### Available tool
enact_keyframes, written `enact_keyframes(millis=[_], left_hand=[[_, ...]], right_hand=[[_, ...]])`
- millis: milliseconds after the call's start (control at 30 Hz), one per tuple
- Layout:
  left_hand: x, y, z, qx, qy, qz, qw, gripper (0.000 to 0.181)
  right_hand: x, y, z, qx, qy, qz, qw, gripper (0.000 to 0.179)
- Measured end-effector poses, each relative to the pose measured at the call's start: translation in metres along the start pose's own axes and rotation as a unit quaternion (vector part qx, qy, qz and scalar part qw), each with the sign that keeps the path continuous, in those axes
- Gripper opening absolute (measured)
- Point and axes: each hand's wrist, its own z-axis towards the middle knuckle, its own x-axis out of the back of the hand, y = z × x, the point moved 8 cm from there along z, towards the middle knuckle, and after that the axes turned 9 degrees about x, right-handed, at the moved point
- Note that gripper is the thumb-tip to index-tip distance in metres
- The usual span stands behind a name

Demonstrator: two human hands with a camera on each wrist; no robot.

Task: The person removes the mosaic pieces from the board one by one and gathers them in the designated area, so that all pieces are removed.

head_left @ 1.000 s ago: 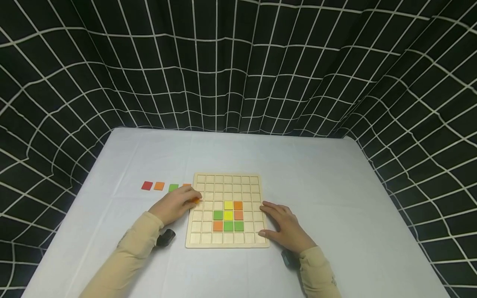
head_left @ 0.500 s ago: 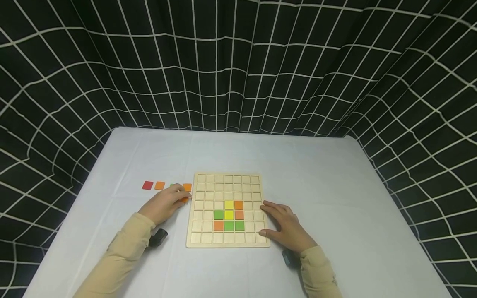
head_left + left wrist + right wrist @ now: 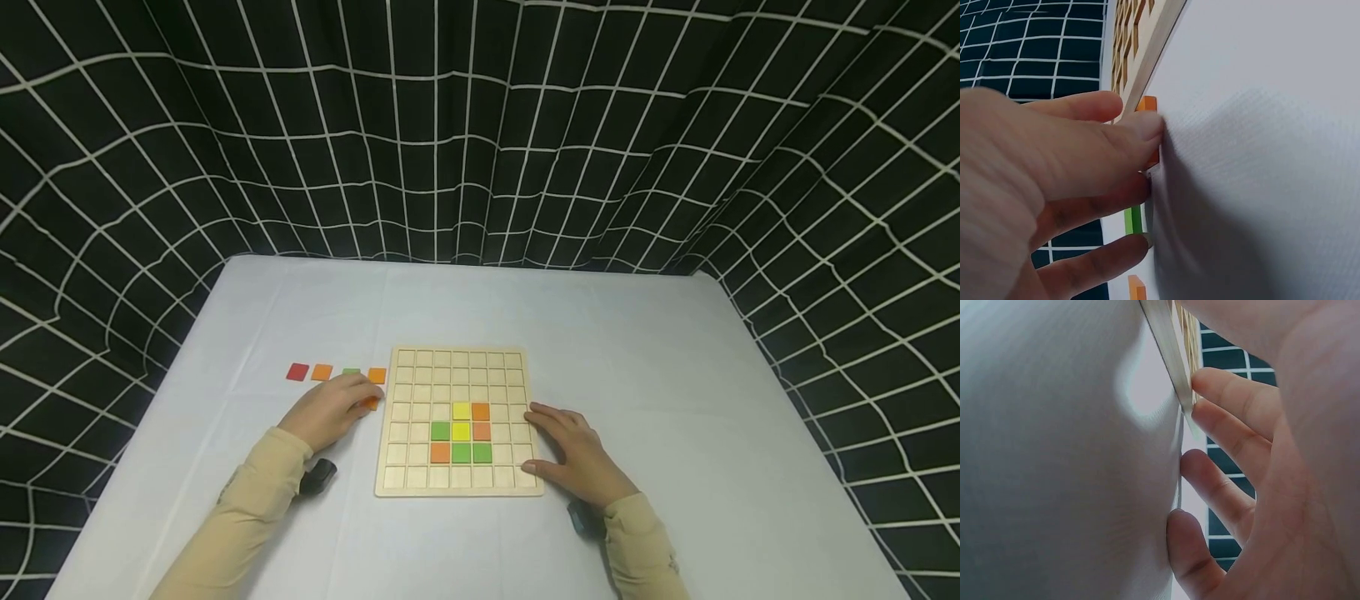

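Observation:
My left hand (image 3: pixel 330 412) is low over the cloth, just left of the wooden grid board (image 3: pixel 406 477). Its thumb and fingers pinch a small orange square tile (image 3: pixel 1152 104) close to the cloth. The other fingers spread toward a green tile (image 3: pixel 1135 219), partly hidden behind them. My right hand (image 3: pixel 581 461) lies along the board's right edge, with relaxed, spread fingers. In the right wrist view two fingertips rest at the board's rim (image 3: pixel 1169 356), while the other fingers are down on the cloth.
Yellow, green and orange tiles, such as a yellow tile (image 3: pixel 461 432), fill a cluster of board cells. Left of the board, a red tile (image 3: pixel 297 372), an orange tile (image 3: pixel 322 372) and another orange tile (image 3: pixel 377 376) lie in a row. A dark gridded curtain (image 3: pixel 465 167) surrounds the table.
My left hand has moved left off the board's edge onto the cloth, bringing the orange tile along; over the last half second it barely moves. The right hand stays in place.

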Motion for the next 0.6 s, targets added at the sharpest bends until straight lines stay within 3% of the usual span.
enact_keyframes(millis=[267, 467, 600], left_hand=[[-0.0014, -0.0016, 0.0005, 0.009, -0.009, -0.022, 0.9997, 0.028], [-0.0022, -0.0007, 0.0029, 0.026, -0.021, -0.022, 0.9992, 0.028], [-0.0021, 0.0012, 0.0044, 0.020, -0.022, -0.007, 0.9995, 0.027]], right_hand=[[-0.0010, 0.0006, 0.0007, -0.001, -0.003, 0.004, 1.0000, 0.072], [0.0003, 0.0004, 0.0008, 0.006, 0.004, -0.002, 1.0000, 0.072], [0.0006, 0.0000, 0.0004, 0.009, 0.006, -0.001, 0.9999, 0.071]])
